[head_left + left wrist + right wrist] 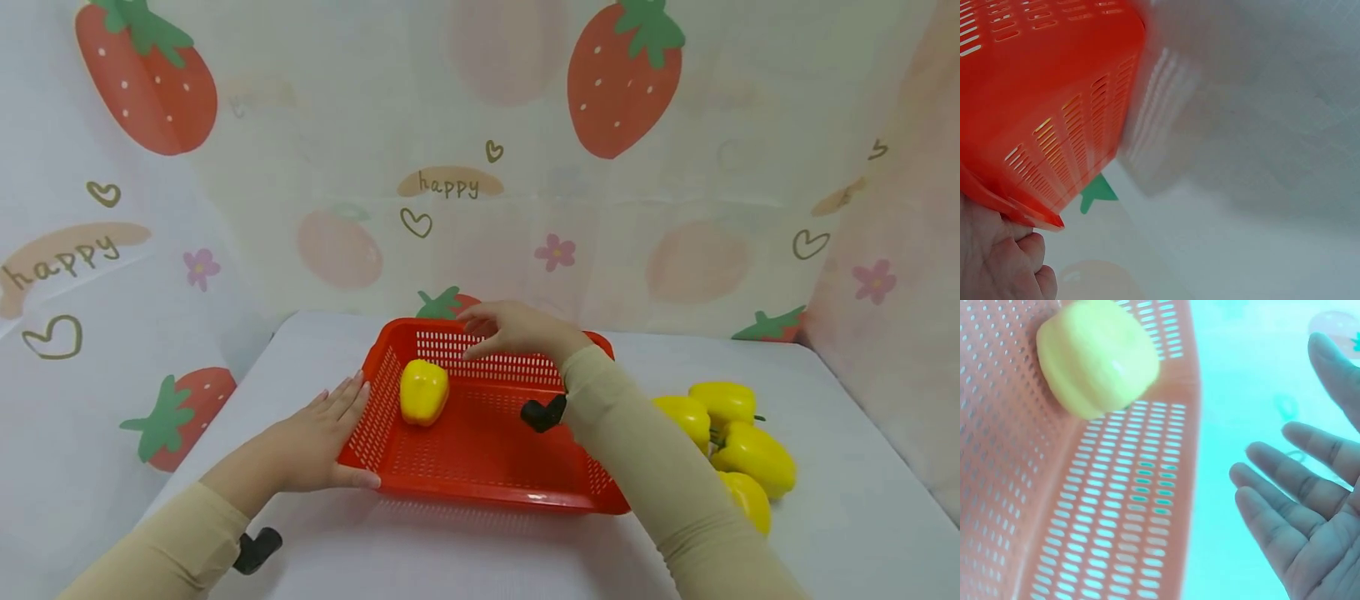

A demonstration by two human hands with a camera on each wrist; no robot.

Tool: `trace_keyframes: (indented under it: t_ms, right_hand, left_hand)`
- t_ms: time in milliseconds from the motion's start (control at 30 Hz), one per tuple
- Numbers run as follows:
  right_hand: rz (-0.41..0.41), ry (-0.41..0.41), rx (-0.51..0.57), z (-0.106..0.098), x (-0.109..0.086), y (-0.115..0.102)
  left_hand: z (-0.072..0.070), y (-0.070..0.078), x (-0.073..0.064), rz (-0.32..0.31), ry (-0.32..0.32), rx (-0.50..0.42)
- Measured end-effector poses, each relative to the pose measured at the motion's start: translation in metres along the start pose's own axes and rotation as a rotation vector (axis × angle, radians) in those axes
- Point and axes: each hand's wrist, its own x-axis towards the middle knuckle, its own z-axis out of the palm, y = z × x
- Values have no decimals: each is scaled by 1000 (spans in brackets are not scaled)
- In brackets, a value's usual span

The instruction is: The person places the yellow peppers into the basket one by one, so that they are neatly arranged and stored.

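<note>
Nearest you, on the white-covered bench (pixel 420 567), your left grip (pixel 318 442) rests open against the left end of a red plastic basket with slotted walls (pixel 480 493), fingers laid along the rim and thumb at the near corner, seemingly steadying it. To the right, partly behind your right sleeve (pixel 652 467), at least four glossy yellow bell peppers (pixel 757 458) lie clustered on the bench, outside the basket and well apart from either grip. Inside the basket, towards its left end, sits one glossy yellow bell pepper (pixel 424 393); the right wrist view shows it close to the slotted walls, with nothing holding it. Farther back, your right grip (pixel 517 327) hangs over the basket's far side, open and empty with its fingers loosely spread, to the right of that single pepper, beyond it and clear of it. The step in hand looks like loading peppers one at a time, with one placed; the next move would probably call for swinging the right grip back towards the cluster for another. Behind everything hangs a pale cloth printed with strawberries (pixel 337 150).
</note>
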Motion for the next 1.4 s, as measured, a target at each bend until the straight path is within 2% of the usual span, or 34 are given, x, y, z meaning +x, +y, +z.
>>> trace_keyframes:
  t_ms: [133, 500, 700, 1133, 1400]
  right_hand:
    - [-22, 11, -27, -9, -15, 0]
    - [9, 55, 87, -36, -51, 11]
    - [2, 81, 56, -48, -65, 19]
    - [5, 78, 67, -64, -98, 33]
    - [35, 97, 55, -73, -122, 48]
  left_hand:
    - [3, -1, 0, 1, -3, -2]
    - [1, -1, 1, 6, 9, -5]
    - [3, -2, 1, 9, 13, 3]
    - [6, -3, 2, -2, 13, 10]
    - [5, -2, 2, -12, 6, 4]
